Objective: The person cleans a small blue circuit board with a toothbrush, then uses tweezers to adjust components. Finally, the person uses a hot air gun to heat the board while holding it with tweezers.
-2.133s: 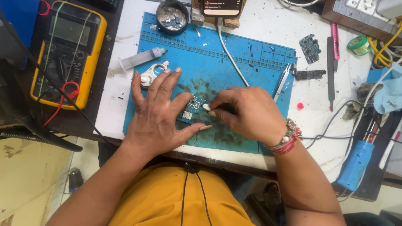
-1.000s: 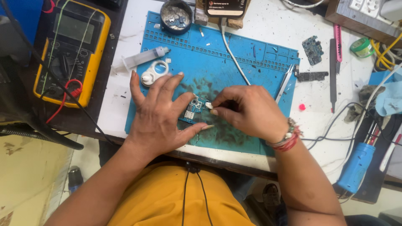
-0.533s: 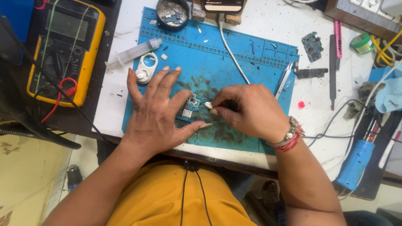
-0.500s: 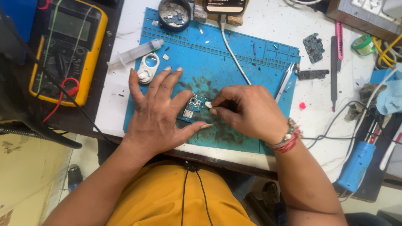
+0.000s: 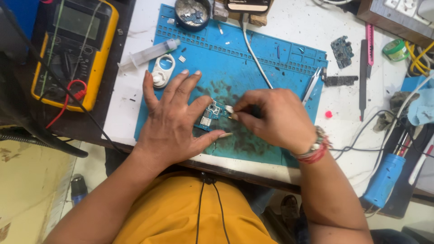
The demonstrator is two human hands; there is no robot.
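Seen from above: a blue silicone repair mat (image 5: 253, 58) on a white table (image 5: 343, 22), and near the mat's centre a small blue circuit board (image 5: 211, 114). Left hand (image 5: 174, 119) laid flat and spread wide on the mat, fingers fanned out, forefinger and thumb bracketing the board's left side to pin it down; gripping nothing. Right hand (image 5: 271, 119) just right of the board, fingers drawn together around a thin tool whose tip (image 5: 228, 109) meets the board's right edge; the tool's body hidden inside the fist, so its kind cannot be told. Probably fine cleaning or probing of the board, best done with the left hand pressing steadily so the board cannot slide, the right wrist rested on the mat, and only light, short strokes at the tip to spare the small parts. Around the mat: beyond its left edge, a yellow multimeter (image 5: 74, 47) with red and black leads; at its upper left corner, a clear syringe (image 5: 147, 53) and a white plastic ring piece (image 5: 162, 71); at its top edge, a round tin of scraps (image 5: 192, 12); at its right edge, metal tweezers (image 5: 312, 86); well right of the mat, a blue-handled tool (image 5: 384, 180).
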